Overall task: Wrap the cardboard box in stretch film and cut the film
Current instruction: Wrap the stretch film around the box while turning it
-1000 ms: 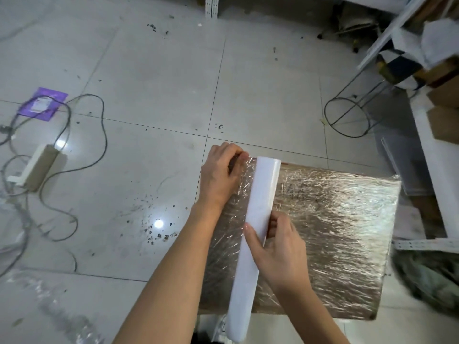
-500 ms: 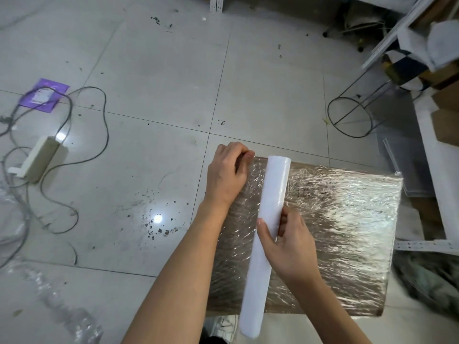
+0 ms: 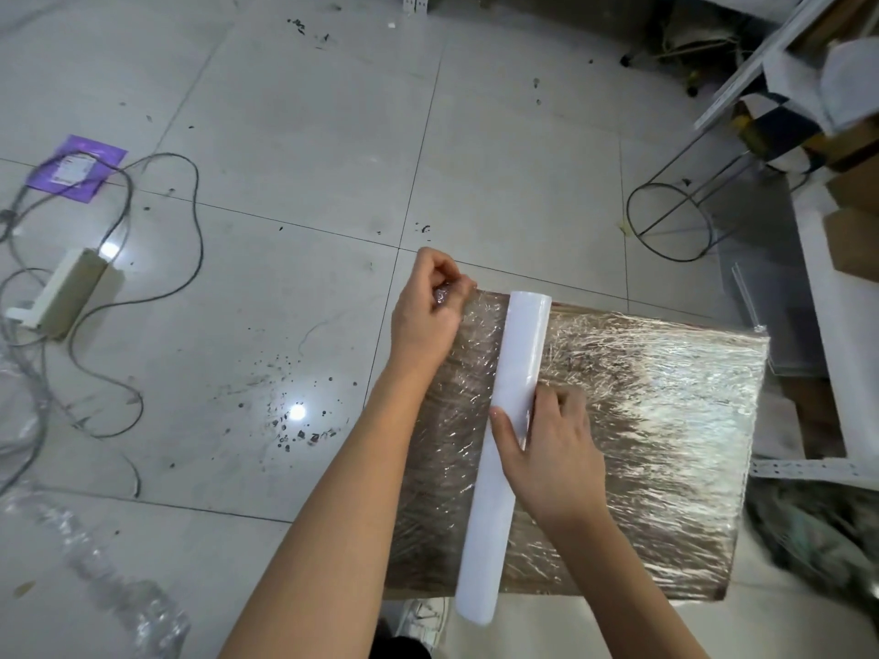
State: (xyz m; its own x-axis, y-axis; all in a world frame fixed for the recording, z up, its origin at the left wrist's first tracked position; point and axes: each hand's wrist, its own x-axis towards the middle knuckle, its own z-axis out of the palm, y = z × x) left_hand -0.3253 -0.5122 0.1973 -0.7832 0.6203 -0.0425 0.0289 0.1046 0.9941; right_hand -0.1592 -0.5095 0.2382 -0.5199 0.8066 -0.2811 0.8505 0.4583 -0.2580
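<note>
A flat cardboard box (image 3: pixel 642 435) covered in shiny stretch film lies on the tiled floor. A long white roll of stretch film (image 3: pixel 506 449) lies across its left part, running from the far edge to past the near edge. My right hand (image 3: pixel 554 449) grips the roll near its middle, thumb on the left side. My left hand (image 3: pixel 430 309) is at the box's far left corner, fingers curled and pinching a bunched bit of film (image 3: pixel 442 294).
A power strip (image 3: pixel 66 290) with loose cables (image 3: pixel 190 221) lies on the left floor beside a purple packet (image 3: pixel 78 166). Crumpled film (image 3: pixel 119 596) sits at the lower left. White shelving (image 3: pixel 837 325) and a wire stand (image 3: pixel 670 221) crowd the right. A shoe (image 3: pixel 425 618) shows below the box.
My left hand has lifted from lying flat on the corner and now pinches a bunch of film there. The roll and my right hand have stayed almost in place.
</note>
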